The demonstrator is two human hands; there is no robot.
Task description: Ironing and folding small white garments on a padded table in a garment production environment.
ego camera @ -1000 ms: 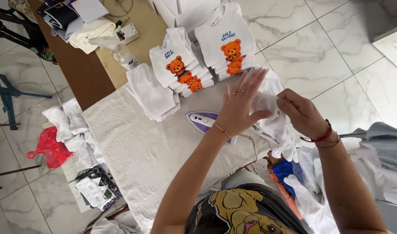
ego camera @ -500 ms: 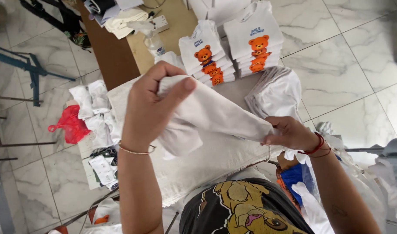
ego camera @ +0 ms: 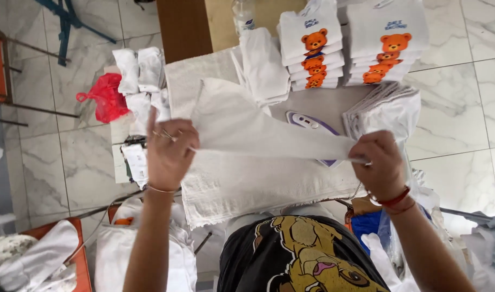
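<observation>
I held a white cloth (ego camera: 258, 132) stretched in the air between my two hands, above a table padded with a white towel (ego camera: 247, 184). My left hand (ego camera: 169, 151) gripped one end, the fingers (ego camera: 174, 141) curled around the fabric with one finger pointing up, and the wide part of the cloth fanned out just beyond that hand. My right hand (ego camera: 380, 162) was clenched on the other end, where the cloth narrowed to a thin strip pinched inside the fist. Under the cloth, partly hidden by it, lay a white and purple iron (ego camera: 312, 123) on the towel. Beyond it were two stacks of folded white shirts printed with orange bears (ego camera: 312, 57), and a pile of plain white folded cloths (ego camera: 263, 67) beside them. A red plastic bag (ego camera: 104, 97) lay on the marble floor to my left.
</observation>
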